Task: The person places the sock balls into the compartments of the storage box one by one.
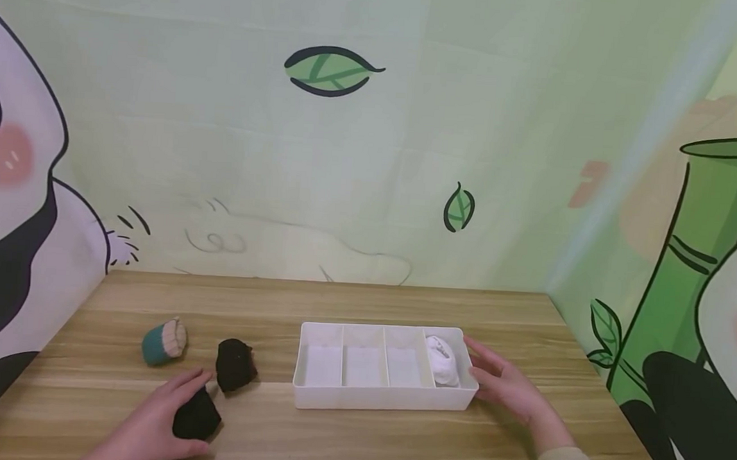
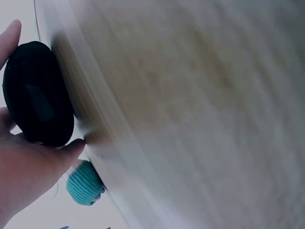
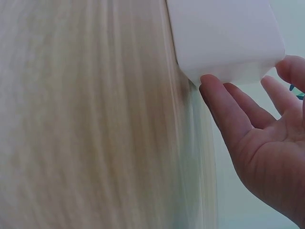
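In the head view my left hand (image 1: 161, 420) is around a black rolled sock (image 1: 198, 415) at the near left, thumb on one side and fingers on the other. The left wrist view shows this black rolled sock (image 2: 38, 95) between thumb and fingers. Another black rolled sock (image 1: 235, 365) lies just beyond, with a teal and beige rolled sock (image 1: 165, 342) to its left. My right hand (image 1: 510, 387) touches the right end of a white divided box (image 1: 384, 399), its fingertips against the end wall (image 3: 228, 38). A white rolled bundle (image 1: 441, 361) sits in the rightmost compartment.
The box's other compartments hold nothing visible. All of it stands on a wood-grain table (image 1: 257, 439). A backdrop (image 1: 410, 156) with printed leaves, pandas and bamboo rises at the table's back and sides.
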The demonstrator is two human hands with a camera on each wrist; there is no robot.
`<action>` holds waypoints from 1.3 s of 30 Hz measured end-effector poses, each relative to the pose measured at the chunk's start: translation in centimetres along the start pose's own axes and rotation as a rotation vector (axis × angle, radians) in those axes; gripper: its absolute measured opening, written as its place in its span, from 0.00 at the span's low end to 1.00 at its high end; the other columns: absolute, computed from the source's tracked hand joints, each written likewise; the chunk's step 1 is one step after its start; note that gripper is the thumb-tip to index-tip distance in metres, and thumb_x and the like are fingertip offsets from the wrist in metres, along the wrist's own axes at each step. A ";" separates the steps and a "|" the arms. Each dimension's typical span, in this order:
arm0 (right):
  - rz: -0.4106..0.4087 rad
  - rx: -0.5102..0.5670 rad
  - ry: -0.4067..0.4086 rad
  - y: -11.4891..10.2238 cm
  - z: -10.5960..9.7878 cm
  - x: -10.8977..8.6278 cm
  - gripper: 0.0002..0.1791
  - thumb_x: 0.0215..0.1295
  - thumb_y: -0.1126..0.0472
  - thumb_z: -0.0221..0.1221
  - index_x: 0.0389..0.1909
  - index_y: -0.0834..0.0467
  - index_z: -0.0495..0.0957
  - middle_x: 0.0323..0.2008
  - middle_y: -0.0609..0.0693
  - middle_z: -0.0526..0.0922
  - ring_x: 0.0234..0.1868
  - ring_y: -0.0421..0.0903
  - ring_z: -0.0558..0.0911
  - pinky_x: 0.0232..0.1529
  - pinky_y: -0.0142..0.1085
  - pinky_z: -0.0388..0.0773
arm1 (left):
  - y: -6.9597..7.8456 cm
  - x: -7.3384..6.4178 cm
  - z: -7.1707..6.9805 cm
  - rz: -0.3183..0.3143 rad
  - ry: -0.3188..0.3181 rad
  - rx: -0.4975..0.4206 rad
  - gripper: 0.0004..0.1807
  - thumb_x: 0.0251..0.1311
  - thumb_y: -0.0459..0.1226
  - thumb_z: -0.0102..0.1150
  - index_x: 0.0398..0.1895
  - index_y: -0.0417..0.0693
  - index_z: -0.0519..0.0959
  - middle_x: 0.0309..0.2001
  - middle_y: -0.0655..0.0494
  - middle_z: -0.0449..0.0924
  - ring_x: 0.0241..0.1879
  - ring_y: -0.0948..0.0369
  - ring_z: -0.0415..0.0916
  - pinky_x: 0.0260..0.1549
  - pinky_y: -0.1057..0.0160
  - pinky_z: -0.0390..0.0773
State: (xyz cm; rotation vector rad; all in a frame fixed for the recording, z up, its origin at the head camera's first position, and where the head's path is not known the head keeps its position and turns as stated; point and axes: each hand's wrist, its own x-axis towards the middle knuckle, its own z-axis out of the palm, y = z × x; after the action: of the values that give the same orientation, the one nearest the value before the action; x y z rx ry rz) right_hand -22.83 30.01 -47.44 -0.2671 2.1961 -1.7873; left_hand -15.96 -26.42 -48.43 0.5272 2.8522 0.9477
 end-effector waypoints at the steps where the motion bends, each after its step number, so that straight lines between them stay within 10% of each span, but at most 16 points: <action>1: -0.001 0.001 0.000 0.0 0.0 0.0 0.35 0.75 0.64 0.52 0.78 0.59 0.49 0.71 0.75 0.52 0.70 0.70 0.59 0.57 0.49 0.75 | -0.1 0.0 0.0 0.002 -0.004 -0.004 0.58 0.37 0.56 0.80 0.69 0.35 0.66 0.67 0.28 0.62 0.62 0.31 0.63 0.53 0.33 0.69; 39: 0.003 -0.005 0.000 -0.1 0.0 -0.1 0.35 0.75 0.64 0.52 0.78 0.59 0.50 0.72 0.74 0.52 0.70 0.69 0.60 0.57 0.50 0.76 | -0.5 0.4 -1.2 -0.049 0.034 0.095 0.48 0.39 0.55 0.79 0.63 0.40 0.74 0.61 0.35 0.69 0.54 0.43 0.73 0.45 0.45 0.77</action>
State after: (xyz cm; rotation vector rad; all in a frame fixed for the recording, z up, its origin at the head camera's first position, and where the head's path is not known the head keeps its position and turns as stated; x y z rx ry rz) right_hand -22.72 30.04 -47.32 -0.2645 2.2000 -1.7806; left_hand -16.75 -27.32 -47.76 0.4522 2.9376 0.8248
